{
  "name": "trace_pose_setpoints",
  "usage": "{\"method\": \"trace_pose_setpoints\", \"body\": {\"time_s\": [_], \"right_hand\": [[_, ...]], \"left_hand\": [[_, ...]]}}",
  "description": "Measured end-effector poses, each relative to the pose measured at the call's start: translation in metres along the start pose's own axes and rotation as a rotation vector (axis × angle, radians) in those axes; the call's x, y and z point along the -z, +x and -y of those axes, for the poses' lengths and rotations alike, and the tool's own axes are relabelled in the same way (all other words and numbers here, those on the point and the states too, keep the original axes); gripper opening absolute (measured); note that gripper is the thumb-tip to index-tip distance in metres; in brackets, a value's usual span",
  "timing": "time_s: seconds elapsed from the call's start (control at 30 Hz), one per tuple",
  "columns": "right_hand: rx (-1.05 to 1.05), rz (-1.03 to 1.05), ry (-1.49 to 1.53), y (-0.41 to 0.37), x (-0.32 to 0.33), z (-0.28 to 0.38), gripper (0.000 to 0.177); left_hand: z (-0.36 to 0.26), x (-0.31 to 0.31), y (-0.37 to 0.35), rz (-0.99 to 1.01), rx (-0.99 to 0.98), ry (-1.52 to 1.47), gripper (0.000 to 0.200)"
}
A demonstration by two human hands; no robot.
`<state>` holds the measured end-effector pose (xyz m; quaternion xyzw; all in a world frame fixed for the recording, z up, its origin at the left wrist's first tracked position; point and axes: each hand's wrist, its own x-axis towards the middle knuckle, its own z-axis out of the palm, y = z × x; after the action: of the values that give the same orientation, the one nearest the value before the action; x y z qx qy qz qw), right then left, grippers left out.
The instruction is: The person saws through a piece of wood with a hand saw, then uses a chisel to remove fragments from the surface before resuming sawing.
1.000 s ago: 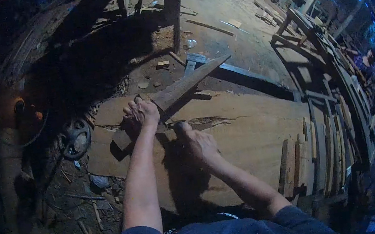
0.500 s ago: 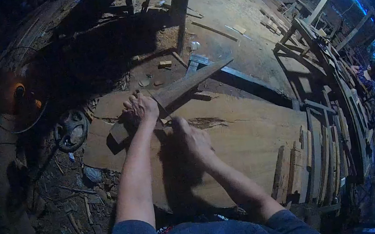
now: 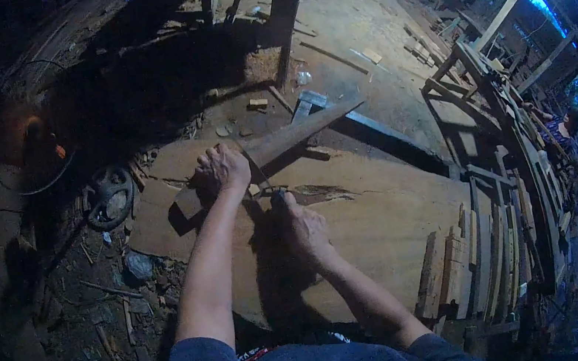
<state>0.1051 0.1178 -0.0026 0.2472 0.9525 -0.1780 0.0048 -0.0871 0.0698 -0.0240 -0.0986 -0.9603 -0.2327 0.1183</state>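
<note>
My left hand (image 3: 222, 169) is closed over the near end of a long, pointed wooden board (image 3: 297, 131), its fingers bent across the wood. The board lies at a slant over a broad wooden slab (image 3: 384, 218). Just to the right, my right hand (image 3: 306, 232) grips the dark handle of a handsaw (image 3: 260, 175). Its thin blade, seen nearly edge-on, runs up across the board beside my left hand. How deep the blade sits in the wood cannot be made out.
Several wood strips (image 3: 458, 260) lie at the slab's right end. A dark wheel (image 3: 111, 198) stands left of the slab, among ground scraps. Behind is a dark beam (image 3: 394, 136). A person (image 3: 563, 128) is at the far right, beyond a timber frame (image 3: 471, 71).
The right hand has shifted slightly down, and more of the saw blade shows. My left hand stays on the board. The whole view has tilted a little.
</note>
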Motion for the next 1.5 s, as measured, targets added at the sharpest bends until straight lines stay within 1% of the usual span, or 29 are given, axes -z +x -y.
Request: {"method": "trace_pose_setpoints", "body": {"time_s": [0.03, 0.07, 0.1, 0.13, 0.27, 0.33, 0.37, 0.43, 0.47, 0.53, 0.57, 0.63, 0.67, 0.73, 0.77, 0.83, 0.9, 0.97, 1.0, 1.07, 1.13, 1.17, 1.23, 1.3, 1.33, 1.37, 1.4, 1.47, 1.5], "right_hand": [[-0.019, 0.048, -0.023, -0.002, 0.003, 0.003, 0.032], [-0.015, 0.041, -0.028, -0.006, 0.005, 0.006, 0.032], [0.03, 0.006, 0.035, -0.014, 0.012, 0.013, 0.032], [0.074, -0.029, 0.097, -0.021, 0.015, 0.017, 0.033], [0.019, -0.035, 0.131, -0.027, 0.006, 0.019, 0.029], [0.011, -0.026, 0.128, -0.024, 0.008, 0.022, 0.031], [0.008, -0.022, 0.127, -0.018, 0.003, 0.02, 0.031], [0.063, -0.154, 0.094, 0.0, -0.009, 0.018, 0.031], [0.055, -0.148, 0.102, 0.002, -0.011, 0.019, 0.031], [-0.028, 0.004, 0.025, 0.011, -0.001, 0.028, 0.033], [-0.027, 0.001, 0.024, 0.007, -0.005, 0.024, 0.033], [0.187, -0.232, 0.061, -0.008, -0.009, 0.014, 0.034], [0.193, -0.227, 0.055, -0.016, -0.005, 0.013, 0.034], [-0.032, 0.115, 0.046, -0.039, 0.033, 0.033, 0.033], [-0.026, 0.123, 0.037, -0.034, 0.027, 0.03, 0.033], [0.068, -0.032, 0.018, -0.016, 0.006, 0.016, 0.035], [0.052, -0.063, 0.002, 0.02, -0.015, 0.016, 0.036], [0.048, -0.096, -0.01, 0.029, -0.018, 0.02, 0.037], [0.085, -0.113, 0.04, 0.021, -0.015, 0.017, 0.038], [0.124, -0.125, 0.077, -0.001, -0.005, 0.014, 0.038], [-0.04, 0.081, 0.014, -0.027, 0.013, 0.02, 0.035], [-0.037, 0.091, 0.007, -0.027, 0.016, 0.022, 0.035], [0.132, -0.167, 0.001, -0.023, 0.02, 0.028, 0.031], [0.115, -0.182, 0.009, 0.011, -0.006, 0.021, 0.03], [0.106, -0.195, 0.008, 0.021, -0.008, 0.023, 0.03], [0.107, -0.201, 0.014, 0.021, -0.009, 0.022, 0.03], [0.095, -0.158, -0.015, 0.014, -0.002, 0.024, 0.029], [0.085, -0.113, -0.056, -0.004, 0.007, 0.023, 0.028], [0.081, -0.109, -0.026, -0.019, 0.007, 0.019, 0.03]], "left_hand": [[0.007, -0.007, 0.001, 0.008, -0.029, -0.018, 0.026], [0.014, -0.015, 0.0, 0.021, -0.056, -0.032, 0.026], [0.017, -0.016, -0.002, -0.06, -0.086, -0.059, 0.024], [0.02, -0.017, -0.006, -0.062, -0.084, -0.064, 0.024], [0.027, -0.02, -0.009, -0.105, -0.082, -0.069, 0.023], [0.023, -0.008, -0.009, 0.12, -0.031, -0.116, 0.032], [0.02, -0.003, -0.01, 0.126, -0.029, -0.116, 0.032], [0.018, 0.001, -0.014, 0.139, -0.024, -0.078, 0.036], [0.021, -0.001, -0.016, 0.148, -0.028, -0.069, 0.036], [0.023, -0.009, -0.009, 0.201, 0.017, -0.119, 0.04], [0.025, -0.014, -0.01, 0.12, 0.002, -0.101, 0.038], [0.02, -0.006, -0.008, 0.147, 0.006, -0.079, 0.037], [0.018, 0.0, -0.007, 0.175, 0.009, -0.052, 0.037], [0.012, 0.019, -0.011, 0.183, 0.011, -0.011, 0.036], [0.011, 0.022, -0.013, 0.192, 0.003, 0.034, 0.035], [0.012, 0.018, -0.011, 0.187, 0.003, 0.03, 0.035], [0.014, 0.005, -0.011, 0.167, -0.015, 0.033, 0.035], [0.021, -0.028, -0.01, -0.06, 0.012, 0.053, 0.03], [0.02, -0.019, -0.01, -0.059, 0.01, 0.058, 0.03], [0.012, 0.006, -0.012, 0.062, 0.022, 0.012, 0.03], [0.014, -0.006, -0.012, 0.031, 0.02, -0.04, 0.031], [0.017, -0.013, -0.014, 0.0, 0.002, -0.082, 0.031], [0.016, 0.004, -0.015, 0.031, -0.006, -0.072, 0.031], [0.011, 0.015, -0.015, 0.048, -0.032, -0.062, 0.03], [0.009, 0.018, -0.014, 0.094, -0.005, -0.055, 0.03], [0.009, 0.021, -0.013, 0.14, 0.025, -0.048, 0.03], [0.011, 0.015, -0.012, 0.137, 0.023, -0.047, 0.03], [0.017, -0.006, -0.009, 0.044, 0.011, -0.061, 0.031], [0.014, 0.0, -0.01, 0.044, 0.02, -0.067, 0.031]]}}
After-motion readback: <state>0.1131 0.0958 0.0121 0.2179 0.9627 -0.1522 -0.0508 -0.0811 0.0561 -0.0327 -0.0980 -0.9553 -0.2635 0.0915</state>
